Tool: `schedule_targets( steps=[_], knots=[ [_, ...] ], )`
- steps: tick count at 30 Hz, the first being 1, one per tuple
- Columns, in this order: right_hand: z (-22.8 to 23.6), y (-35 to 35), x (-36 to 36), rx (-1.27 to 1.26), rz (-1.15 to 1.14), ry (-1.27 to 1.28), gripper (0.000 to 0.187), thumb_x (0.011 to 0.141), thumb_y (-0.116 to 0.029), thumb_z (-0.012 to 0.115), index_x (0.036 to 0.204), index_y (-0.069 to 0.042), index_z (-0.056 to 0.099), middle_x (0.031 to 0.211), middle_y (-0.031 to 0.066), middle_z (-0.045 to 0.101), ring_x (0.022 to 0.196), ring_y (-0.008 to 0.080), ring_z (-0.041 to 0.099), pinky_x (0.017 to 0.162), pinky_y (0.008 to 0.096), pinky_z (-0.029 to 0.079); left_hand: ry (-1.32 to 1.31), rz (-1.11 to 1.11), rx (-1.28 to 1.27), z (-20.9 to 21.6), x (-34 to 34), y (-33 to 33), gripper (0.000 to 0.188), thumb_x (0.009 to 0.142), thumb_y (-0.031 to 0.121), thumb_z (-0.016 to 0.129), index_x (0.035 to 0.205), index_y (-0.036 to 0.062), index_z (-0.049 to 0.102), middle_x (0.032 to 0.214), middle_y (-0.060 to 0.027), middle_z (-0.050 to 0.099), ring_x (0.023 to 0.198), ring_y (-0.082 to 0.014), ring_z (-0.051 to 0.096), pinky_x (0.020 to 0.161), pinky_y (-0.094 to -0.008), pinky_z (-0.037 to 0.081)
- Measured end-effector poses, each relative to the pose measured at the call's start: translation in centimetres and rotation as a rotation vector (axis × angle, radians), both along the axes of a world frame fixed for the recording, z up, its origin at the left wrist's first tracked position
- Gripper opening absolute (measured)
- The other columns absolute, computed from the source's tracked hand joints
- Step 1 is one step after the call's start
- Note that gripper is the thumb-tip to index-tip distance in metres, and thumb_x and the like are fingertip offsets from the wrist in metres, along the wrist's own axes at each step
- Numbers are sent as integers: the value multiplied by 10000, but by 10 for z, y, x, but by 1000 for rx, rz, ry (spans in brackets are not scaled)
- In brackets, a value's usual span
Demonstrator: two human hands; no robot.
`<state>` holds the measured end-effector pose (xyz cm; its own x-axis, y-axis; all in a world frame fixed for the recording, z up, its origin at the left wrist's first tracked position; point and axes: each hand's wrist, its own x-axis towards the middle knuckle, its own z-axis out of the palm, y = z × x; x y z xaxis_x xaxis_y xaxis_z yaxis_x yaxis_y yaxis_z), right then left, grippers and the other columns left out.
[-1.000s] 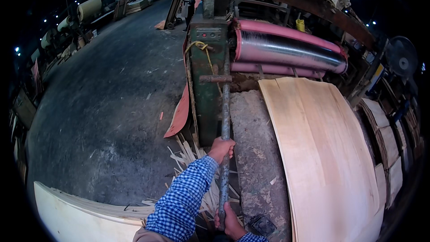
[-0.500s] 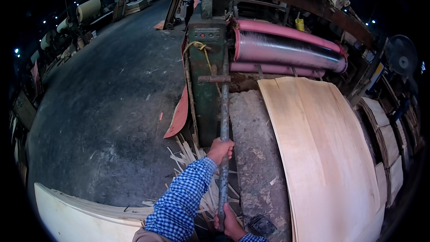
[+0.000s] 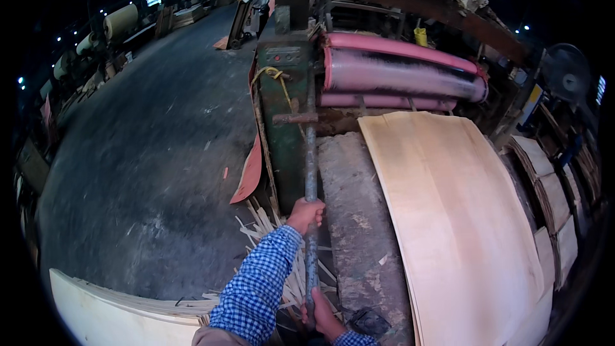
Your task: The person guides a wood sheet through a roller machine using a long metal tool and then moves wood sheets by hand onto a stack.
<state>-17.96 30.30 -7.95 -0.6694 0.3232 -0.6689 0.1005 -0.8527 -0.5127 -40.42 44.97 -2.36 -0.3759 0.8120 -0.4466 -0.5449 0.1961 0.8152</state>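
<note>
A long grey metal pipe [image 3: 311, 176] runs away from me toward the green machine housing [image 3: 282, 160]. My left hand [image 3: 305, 215], in a blue checked sleeve, is wrapped round the middle of it. Nearer to me, my right hand [image 3: 324, 315] closes round its lower end. Close to the pipe's far part, a rusty crossbar [image 3: 295, 118] sticks out from the housing. Behind, pink-coated rollers [image 3: 403, 74] lie across the machine, the largest with a shiny, dark-streaked surface. Right of the pipe is a worn grey ledge [image 3: 365, 230], beside a stack of pale wood veneer sheets [image 3: 455, 218].
Thin wood strips [image 3: 295, 282] litter the floor below my left arm. Another veneer stack [image 3: 115, 301] stands at lower left. A person [image 3: 257, 0] is beside a hand truck [image 3: 239, 25] far off. A fan [image 3: 567, 77] and bundled sheets [image 3: 551, 202] are at right.
The whole view has shifted slightly, so the machine appears farther left. Dark streaks on the large roller have changed shape. Both hands keep their hold on the pipe.
</note>
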Motion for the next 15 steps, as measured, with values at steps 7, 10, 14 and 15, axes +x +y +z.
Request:
schedule_targets(
  steps=[7,10,14,15],
  knots=[
    [22,58,33,54,45,28,433,923,-478,403,827,-65,489,570,22,471,460,139,452,427,278,384,92,74,68,-8,13,46,121,739,65,615,761,-15,528,631,-78,537,458,-160,498,396,-325,424],
    [8,67,83,-87,38,40,396,911,-463,457,806,-91,545,547,-6,478,421,102,423,387,243,349,-30,152,42,2,53,49,109,760,58,613,758,-15,532,624,-77,528,439,-161,492,395,-314,423],
    [-5,66,116,63,-34,-154,502,926,-552,314,749,-148,555,519,-38,454,371,84,360,345,215,290,-61,134,70,12,92,45,100,769,53,610,761,-7,530,604,-65,519,437,-154,493,394,-305,421],
    [3,67,124,76,-16,-120,496,929,-542,319,756,-143,559,522,-36,459,376,83,366,345,215,291,-69,145,75,19,102,42,104,770,55,613,760,-7,530,599,-62,517,436,-153,494,394,-304,421]
  ],
)
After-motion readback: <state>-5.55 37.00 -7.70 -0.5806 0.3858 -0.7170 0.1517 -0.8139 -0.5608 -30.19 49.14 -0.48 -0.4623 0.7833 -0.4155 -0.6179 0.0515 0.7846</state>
